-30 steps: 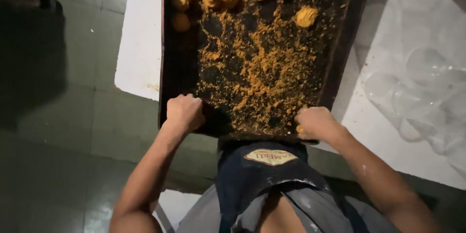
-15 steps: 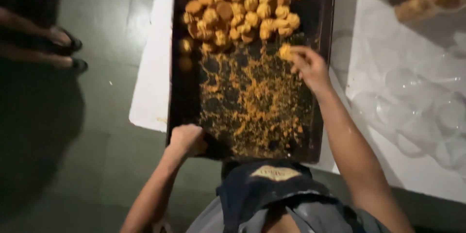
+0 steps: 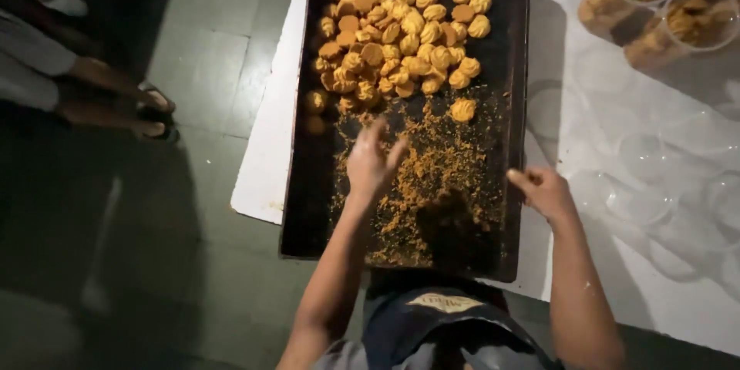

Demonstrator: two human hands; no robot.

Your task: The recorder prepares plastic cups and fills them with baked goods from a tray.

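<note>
Since half a second ago, both hands have changed places: my left hand (image 3: pixel 372 163) has come off the near edge of the tray and now hangs over the crumbs with its fingers spread wide, holding nothing, while my right hand (image 3: pixel 544 191) has pulled back from the cookies to the tray's right rim, fingers loosely curled; I cannot tell whether it holds anything.

I see the white table (image 3: pixel 617 277) running off to the right, with dark tiled floor (image 3: pixel 193 262) to the left. On the table lies the long black baking tray (image 3: pixel 308 208). Its far half carries a crowded heap of golden cookies (image 3: pixel 401 38), one single cookie (image 3: pixel 462 110) sitting just apart at the heap's near edge. A wide scatter of crumbs (image 3: pixel 439 177) covers the near half, between my hands and the heap. Clear plastic tubs (image 3: pixel 663 11) filled with cookies stand at the table's far right corner. Another person's sandalled feet (image 3: pixel 150 112) stand on the floor, well apart from the tray.
</note>
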